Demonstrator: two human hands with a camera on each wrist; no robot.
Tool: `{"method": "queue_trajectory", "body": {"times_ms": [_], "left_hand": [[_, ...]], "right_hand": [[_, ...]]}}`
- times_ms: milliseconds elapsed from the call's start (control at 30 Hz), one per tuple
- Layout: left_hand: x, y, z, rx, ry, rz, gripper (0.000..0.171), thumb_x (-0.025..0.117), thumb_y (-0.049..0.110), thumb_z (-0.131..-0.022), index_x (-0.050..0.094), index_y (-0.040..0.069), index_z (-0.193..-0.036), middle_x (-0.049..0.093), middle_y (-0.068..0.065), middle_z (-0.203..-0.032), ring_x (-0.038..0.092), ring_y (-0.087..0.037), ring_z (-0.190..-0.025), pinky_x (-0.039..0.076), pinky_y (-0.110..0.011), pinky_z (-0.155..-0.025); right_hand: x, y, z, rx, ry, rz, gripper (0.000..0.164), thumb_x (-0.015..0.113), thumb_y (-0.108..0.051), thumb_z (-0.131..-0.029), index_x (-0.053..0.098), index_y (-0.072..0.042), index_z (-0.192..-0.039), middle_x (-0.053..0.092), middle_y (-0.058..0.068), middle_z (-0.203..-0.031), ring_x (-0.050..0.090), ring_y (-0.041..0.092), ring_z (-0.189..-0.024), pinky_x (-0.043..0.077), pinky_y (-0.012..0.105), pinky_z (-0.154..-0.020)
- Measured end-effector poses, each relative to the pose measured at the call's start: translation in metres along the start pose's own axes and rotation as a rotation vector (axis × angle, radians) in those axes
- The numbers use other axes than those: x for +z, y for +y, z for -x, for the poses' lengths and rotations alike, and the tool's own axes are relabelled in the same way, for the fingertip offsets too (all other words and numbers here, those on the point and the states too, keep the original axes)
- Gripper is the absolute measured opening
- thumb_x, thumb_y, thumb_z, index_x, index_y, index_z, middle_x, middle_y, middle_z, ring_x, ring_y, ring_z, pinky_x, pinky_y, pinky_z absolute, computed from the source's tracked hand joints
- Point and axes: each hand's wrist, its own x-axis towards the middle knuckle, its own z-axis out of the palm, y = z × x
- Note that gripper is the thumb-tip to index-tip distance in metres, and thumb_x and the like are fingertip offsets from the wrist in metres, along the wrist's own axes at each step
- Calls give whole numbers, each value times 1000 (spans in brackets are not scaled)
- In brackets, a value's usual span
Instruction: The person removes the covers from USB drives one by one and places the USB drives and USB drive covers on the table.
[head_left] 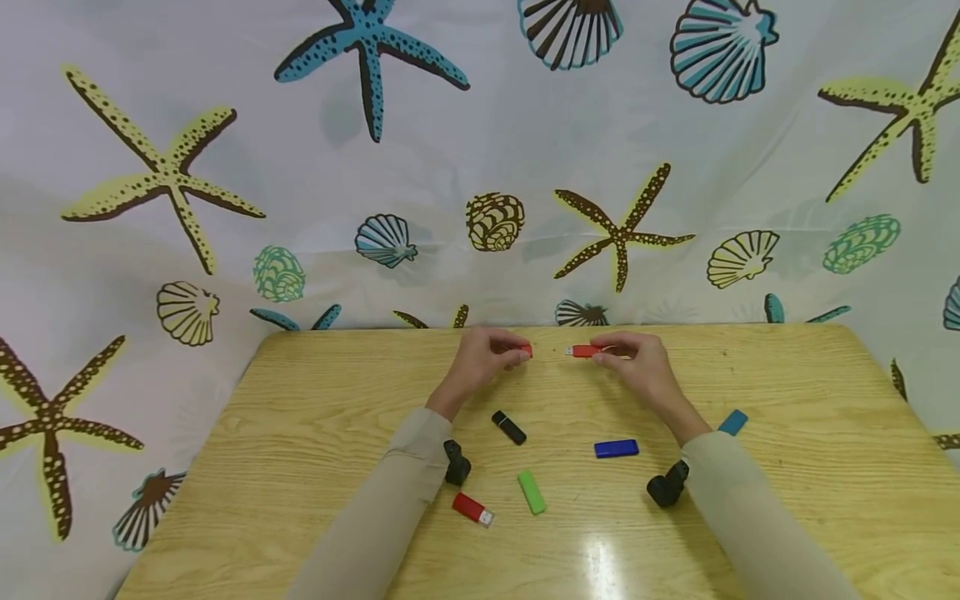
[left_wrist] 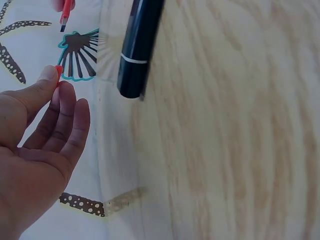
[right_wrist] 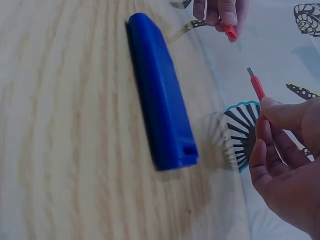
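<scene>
Between thumb and fingers my left hand (head_left: 483, 358) pinches a small red USB stick cap (head_left: 527, 351), most of it covered by the fingertips. Facing it, my right hand (head_left: 637, 358) pinches the rear of a red USB stick (head_left: 583, 351), whose bare metal plug points left toward the cap. A short gap separates the two red parts. In the right wrist view the plug (right_wrist: 250, 72) and the cap (right_wrist: 230, 33) stand apart. Below my left hand lies a black USB stick (head_left: 509, 427); a dark blue USB stick (head_left: 617, 448) lies below my right hand.
Nearer on the wooden table (head_left: 315, 467) lie a green USB stick (head_left: 532, 492) and another red USB stick (head_left: 473, 509) with its plug bare. A lighter blue stick (head_left: 733, 422) sits beside my right wrist. A patterned cloth (head_left: 435, 167) hangs behind the table's far edge.
</scene>
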Motion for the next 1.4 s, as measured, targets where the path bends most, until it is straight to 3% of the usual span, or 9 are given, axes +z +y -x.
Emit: {"method": "queue_trajectory", "body": {"times_ms": [167,400,800,1400], "left_hand": [[4,-3,-5,-28,5,-93,17,76,9,-93,79,0,-108,76,-12,-104,70,-25,-90,58,-33,-77],[10,-11,-13,-46,-13,-180,19,78,11,-92,80,2,-109,75,-11,-108,68,-25,-101,56,-37,-88],[21,-16,-24,-89,-58,-342,18,76,17,-94,80,7,-108,75,-6,-107,68,-22,-101,56,-36,-90],[22,-13,-27,-93,-101,-385,18,75,17,-96,79,6,-110,75,-7,-107,69,-21,-100,56,-36,-88]], "right_hand": [[5,4,-6,21,-3,-4,23,76,-4,-93,76,1,-116,72,19,-115,68,30,-98,51,19,-73],[11,9,-12,46,-15,10,22,76,-3,-92,77,2,-113,73,19,-113,68,29,-100,51,20,-77],[22,14,-21,67,-49,83,23,78,-5,-92,77,1,-114,73,17,-114,67,32,-105,53,44,-91],[28,9,-23,75,-56,129,19,76,-3,-92,78,0,-111,73,17,-112,65,31,-104,51,45,-92]]}}
